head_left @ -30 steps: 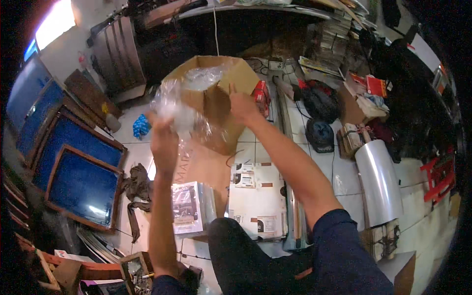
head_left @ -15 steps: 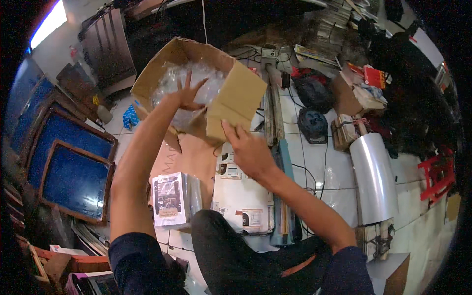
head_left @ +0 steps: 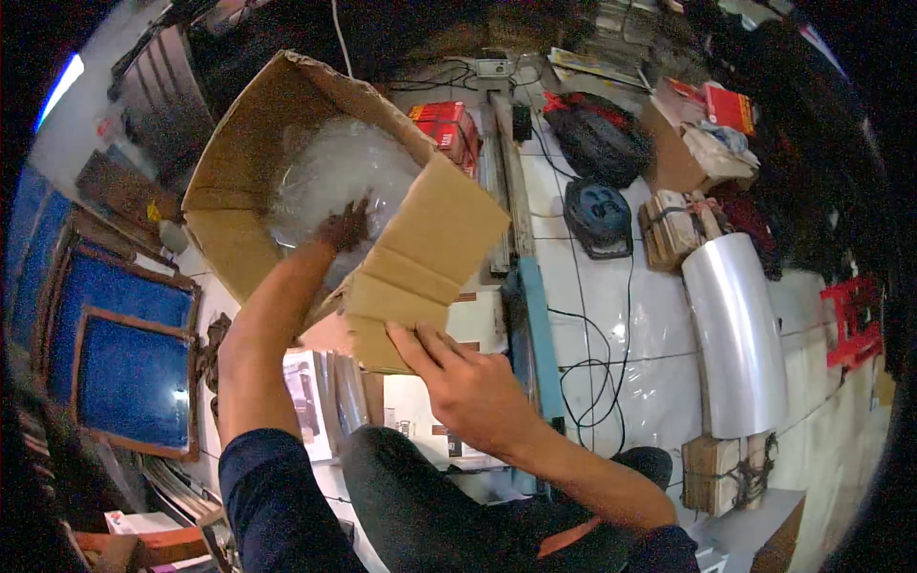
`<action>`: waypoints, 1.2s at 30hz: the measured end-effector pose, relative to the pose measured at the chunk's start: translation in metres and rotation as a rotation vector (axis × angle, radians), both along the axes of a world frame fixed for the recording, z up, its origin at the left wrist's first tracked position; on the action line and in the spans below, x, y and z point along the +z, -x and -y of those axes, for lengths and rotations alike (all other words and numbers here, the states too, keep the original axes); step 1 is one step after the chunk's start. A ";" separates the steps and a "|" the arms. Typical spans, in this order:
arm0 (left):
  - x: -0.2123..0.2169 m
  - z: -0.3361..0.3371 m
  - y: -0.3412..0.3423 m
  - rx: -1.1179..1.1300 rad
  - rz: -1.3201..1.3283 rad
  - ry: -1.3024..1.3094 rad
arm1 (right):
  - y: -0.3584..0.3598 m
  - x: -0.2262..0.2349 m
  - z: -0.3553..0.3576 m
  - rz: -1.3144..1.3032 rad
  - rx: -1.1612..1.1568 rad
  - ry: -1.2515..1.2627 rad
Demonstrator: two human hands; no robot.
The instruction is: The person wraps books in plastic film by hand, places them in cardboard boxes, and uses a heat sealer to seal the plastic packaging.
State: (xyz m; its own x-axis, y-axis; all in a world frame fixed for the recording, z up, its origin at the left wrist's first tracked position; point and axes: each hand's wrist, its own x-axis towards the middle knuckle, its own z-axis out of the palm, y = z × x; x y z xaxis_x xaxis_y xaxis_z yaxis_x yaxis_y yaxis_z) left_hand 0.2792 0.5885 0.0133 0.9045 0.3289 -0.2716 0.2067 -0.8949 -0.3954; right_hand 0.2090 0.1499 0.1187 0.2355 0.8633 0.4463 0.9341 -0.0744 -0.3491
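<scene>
A cardboard box [head_left: 229, 191] is tilted toward me, its mouth facing up and a wide flap hanging on its right side. Inside lies a bundle of clear plastic [head_left: 330, 172]. My left hand [head_left: 346, 227] reaches into the box and touches the plastic; its fingers look spread, though shadow dims them. My right hand [head_left: 468, 377] grips the lower edge of the flap [head_left: 430, 234], fingers on top, the thumb hidden. Beneath the box, partly covered by it, are a packet with a printed picture [head_left: 306, 396] and a white package [head_left: 406, 401].
A blue-grey rail [head_left: 533, 344] runs along the floor at my right. Beyond it lie a black cable [head_left: 611, 382], a dark blue reel [head_left: 597, 218] and a large roll of shiny film [head_left: 731, 334]. Blue framed screens [head_left: 134, 372] lean at the left. A red package [head_left: 444, 129] stands behind the box.
The box has come closer and tips further toward me, its flap lower. My left hand has gone deeper inside. My right hand has moved down with the flap. The red package is now more exposed.
</scene>
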 end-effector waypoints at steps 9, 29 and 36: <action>0.234 0.103 0.021 0.451 0.051 0.539 | -0.048 0.036 -0.068 -0.157 -0.141 -0.073; 0.266 -0.004 0.071 0.171 0.614 -0.050 | 0.267 0.008 0.048 -1.581 0.742 -0.261; 0.328 0.143 0.127 -0.218 0.806 0.212 | 0.289 0.004 0.085 -1.542 0.624 -0.483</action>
State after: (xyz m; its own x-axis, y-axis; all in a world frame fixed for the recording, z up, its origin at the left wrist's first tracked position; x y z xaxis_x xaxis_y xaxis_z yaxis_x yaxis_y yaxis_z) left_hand 0.1526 0.4456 0.3409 0.8845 0.1406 0.4449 0.1677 -0.9856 -0.0218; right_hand -0.0803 0.0654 0.1230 0.3688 0.8505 0.3751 -0.4083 0.5108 -0.7566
